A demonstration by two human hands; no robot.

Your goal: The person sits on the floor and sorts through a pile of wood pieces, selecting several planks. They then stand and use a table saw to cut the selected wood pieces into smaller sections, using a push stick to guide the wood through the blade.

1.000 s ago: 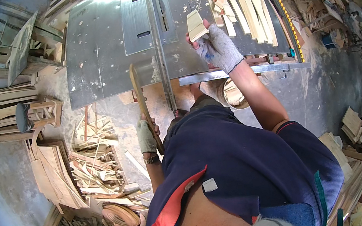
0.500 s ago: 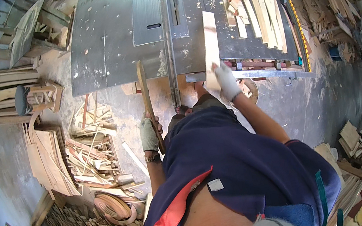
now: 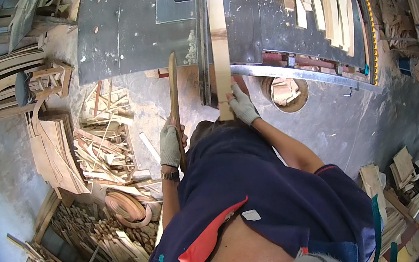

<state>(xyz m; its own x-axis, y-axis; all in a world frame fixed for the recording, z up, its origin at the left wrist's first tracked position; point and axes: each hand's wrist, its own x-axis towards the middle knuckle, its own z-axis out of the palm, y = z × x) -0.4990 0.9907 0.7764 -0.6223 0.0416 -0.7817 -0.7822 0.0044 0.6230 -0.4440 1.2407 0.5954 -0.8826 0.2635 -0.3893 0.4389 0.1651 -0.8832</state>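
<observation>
My left hand [image 3: 170,147], in a pale knit work glove, is closed round a narrow brown wooden stick [image 3: 174,90] that stands nearly upright beside my body. Its far tip overlaps the near edge of the dark metal saw table [image 3: 144,45]. My gloved right hand [image 3: 243,106] grips the near end of a pale wooden board [image 3: 220,55]. The board points away from me over the table, just right of the long metal fence [image 3: 203,38]. Whether it rests on the table, I cannot tell. Its far end lies near the slot in the tabletop.
Several cut wood strips [image 3: 333,7] lie at the table's right side. A metal rail [image 3: 299,73] runs along the near edge, above a round bin of offcuts [image 3: 286,91]. Scrap wood [image 3: 104,142] covers the floor at left, beside stacked curved boards [image 3: 54,155].
My right hand has brought the board leftward and nearer to me, from the table's right half to beside the fence. My left hand still holds the stick. The view has shifted.
</observation>
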